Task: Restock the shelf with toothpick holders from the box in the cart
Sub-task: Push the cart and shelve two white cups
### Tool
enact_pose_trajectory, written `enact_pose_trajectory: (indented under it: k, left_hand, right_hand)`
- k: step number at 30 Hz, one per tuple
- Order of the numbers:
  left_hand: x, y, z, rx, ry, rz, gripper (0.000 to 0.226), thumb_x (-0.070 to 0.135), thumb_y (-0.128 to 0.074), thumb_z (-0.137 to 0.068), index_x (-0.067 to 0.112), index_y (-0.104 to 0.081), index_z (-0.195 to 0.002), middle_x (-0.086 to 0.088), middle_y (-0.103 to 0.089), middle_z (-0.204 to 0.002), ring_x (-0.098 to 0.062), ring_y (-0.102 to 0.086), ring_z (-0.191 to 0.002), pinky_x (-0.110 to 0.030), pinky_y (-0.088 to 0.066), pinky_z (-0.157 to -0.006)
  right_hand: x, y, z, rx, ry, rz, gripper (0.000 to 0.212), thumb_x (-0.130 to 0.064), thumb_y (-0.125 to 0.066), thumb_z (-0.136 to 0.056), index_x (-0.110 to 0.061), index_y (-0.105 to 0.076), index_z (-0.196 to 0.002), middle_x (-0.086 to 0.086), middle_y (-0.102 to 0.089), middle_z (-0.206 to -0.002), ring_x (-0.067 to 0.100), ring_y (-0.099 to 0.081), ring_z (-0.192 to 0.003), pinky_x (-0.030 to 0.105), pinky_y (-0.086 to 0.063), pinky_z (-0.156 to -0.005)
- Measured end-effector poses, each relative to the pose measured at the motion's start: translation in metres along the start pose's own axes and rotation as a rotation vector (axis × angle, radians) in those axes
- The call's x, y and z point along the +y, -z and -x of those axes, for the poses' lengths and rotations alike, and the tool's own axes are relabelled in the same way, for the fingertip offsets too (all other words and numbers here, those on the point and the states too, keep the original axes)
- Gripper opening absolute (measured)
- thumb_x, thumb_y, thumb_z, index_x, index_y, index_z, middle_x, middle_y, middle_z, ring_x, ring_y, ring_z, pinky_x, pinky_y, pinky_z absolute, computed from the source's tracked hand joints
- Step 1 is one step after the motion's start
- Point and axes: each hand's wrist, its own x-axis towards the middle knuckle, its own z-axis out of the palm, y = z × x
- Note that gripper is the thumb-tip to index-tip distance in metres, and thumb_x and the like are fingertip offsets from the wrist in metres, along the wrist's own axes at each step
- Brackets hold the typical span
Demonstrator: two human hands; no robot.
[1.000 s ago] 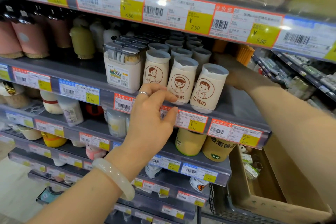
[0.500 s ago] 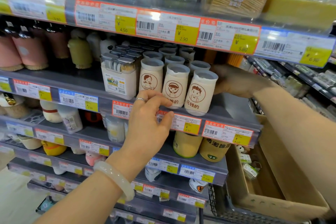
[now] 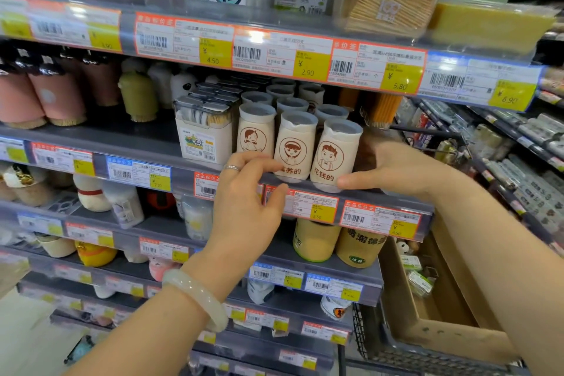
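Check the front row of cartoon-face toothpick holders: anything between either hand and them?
Nothing visible. The left hand hovers at the shelf edge, fingertips just in front of the left holder. The right hand sits right beside the right holder, thumb at its base; contact is unclear. Neither hand holds anything.

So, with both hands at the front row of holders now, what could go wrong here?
1. The front toothpick holders stand at the very lip of the shelf; a nudge from the right hand might tip one off.
2. The rows are packed tight, so pushing one could topple its neighbours.
3. The left hand covers the price tag and might knock it loose.
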Motion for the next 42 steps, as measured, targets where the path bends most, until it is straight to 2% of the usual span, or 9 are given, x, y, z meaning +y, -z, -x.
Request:
enact_pose_trajectory:
  k: [6,11,13,16,19,23,26,30,42]
  left_hand:
    - [-0.001,0.001,0.0,-0.069,0.02,-0.041,0.028,0.01,-0.071,-0.08,0.015,-0.066,-0.108,0.003,-0.048,-0.12,-0.015,-0.046,-0.116,-0.023,-0.036,-0.096]
    - [-0.002,0.003,0.0,-0.088,-0.007,-0.029,0.028,0.009,-0.071,-0.08,0.012,-0.067,-0.107,0.008,-0.044,-0.113,-0.018,-0.047,-0.114,-0.025,-0.036,-0.096]
    - [-0.002,0.005,0.003,-0.075,-0.045,-0.027,0.026,0.009,-0.071,-0.08,0.011,-0.067,-0.106,0.008,-0.044,-0.112,-0.017,-0.047,-0.113,-0.025,-0.037,-0.094]
    - [-0.005,0.007,0.015,-0.066,-0.111,0.004,0.022,0.014,-0.069,-0.081,0.011,-0.067,-0.102,0.008,-0.046,-0.111,-0.014,-0.046,-0.111,-0.022,-0.035,-0.091]
    - [-0.011,0.002,0.033,-0.088,-0.266,0.0,0.025,0.022,-0.059,-0.08,0.012,-0.064,-0.102,0.01,-0.046,-0.11,-0.011,-0.045,-0.104,-0.016,-0.036,-0.089]
    - [-0.024,-0.016,0.061,-0.22,-0.453,-0.108,0.034,0.015,-0.066,-0.073,0.016,-0.055,-0.105,-0.001,-0.05,-0.11,-0.02,-0.047,-0.099,-0.026,-0.042,-0.083]
    - [-0.026,-0.031,0.085,-0.534,-0.41,-0.391,0.051,0.02,-0.084,-0.06,0.011,-0.064,-0.106,-0.013,-0.06,-0.109,-0.031,-0.057,-0.1,-0.034,-0.053,-0.073]
    - [-0.028,-0.046,0.117,-0.926,-0.282,-0.653,0.06,0.029,-0.053,-0.093,0.016,-0.026,-0.145,-0.01,-0.017,-0.152,-0.028,-0.013,-0.142,-0.039,-0.025,-0.109]
    - [-0.001,-0.112,0.188,-1.147,-0.31,-0.72,0.063,0.026,-0.051,-0.093,0.015,-0.019,-0.146,-0.011,-0.006,-0.156,-0.03,-0.004,-0.145,-0.043,-0.019,-0.114]
  right_hand:
    - [-0.002,-0.005,0.0,0.054,-0.038,-0.099,0.07,-0.004,-0.077,-0.071,-0.029,-0.043,-0.126,-0.024,-0.056,-0.11,-0.021,-0.057,-0.089,0.0,-0.044,-0.07]
    - [-0.017,-0.009,0.008,0.093,-0.041,-0.077,0.069,-0.021,-0.081,-0.062,-0.036,-0.045,-0.12,-0.023,-0.057,-0.115,-0.015,-0.056,-0.1,0.009,-0.047,-0.086]
    - [-0.022,-0.016,0.015,0.206,-0.03,-0.002,0.061,-0.019,-0.081,-0.068,-0.036,-0.046,-0.115,-0.025,-0.053,-0.113,-0.02,-0.053,-0.093,0.001,-0.042,-0.079]
    - [-0.016,-0.035,0.035,0.589,-0.051,0.137,0.059,-0.023,-0.076,-0.076,-0.018,-0.05,-0.128,-0.013,-0.051,-0.122,-0.001,-0.049,-0.109,0.015,-0.039,-0.091]
    - [-0.012,-0.069,0.067,0.769,0.13,0.207,0.031,-0.02,-0.07,-0.083,-0.021,-0.059,-0.112,-0.013,-0.058,-0.104,0.002,-0.054,-0.099,0.008,-0.041,-0.085]
    - [0.012,-0.127,0.099,0.554,0.169,0.515,0.025,-0.017,-0.068,-0.076,-0.014,-0.064,-0.1,-0.004,-0.061,-0.095,0.009,-0.054,-0.088,0.014,-0.041,-0.08]
    - [0.045,-0.168,0.114,0.335,-0.079,0.634,0.045,-0.011,-0.085,-0.059,-0.008,-0.065,-0.099,0.009,-0.065,-0.093,0.029,-0.065,-0.082,0.033,-0.056,-0.07]
    - [0.069,-0.197,0.138,0.177,-0.375,0.612,0.052,-0.017,-0.067,-0.083,-0.005,-0.049,-0.13,0.016,-0.05,-0.126,0.039,-0.05,-0.113,0.042,-0.047,-0.088]
    - [0.122,-0.205,0.22,0.069,-0.672,0.55,0.046,-0.025,-0.053,-0.092,-0.012,-0.04,-0.134,0.01,-0.039,-0.134,0.031,-0.038,-0.123,0.04,-0.037,-0.097]
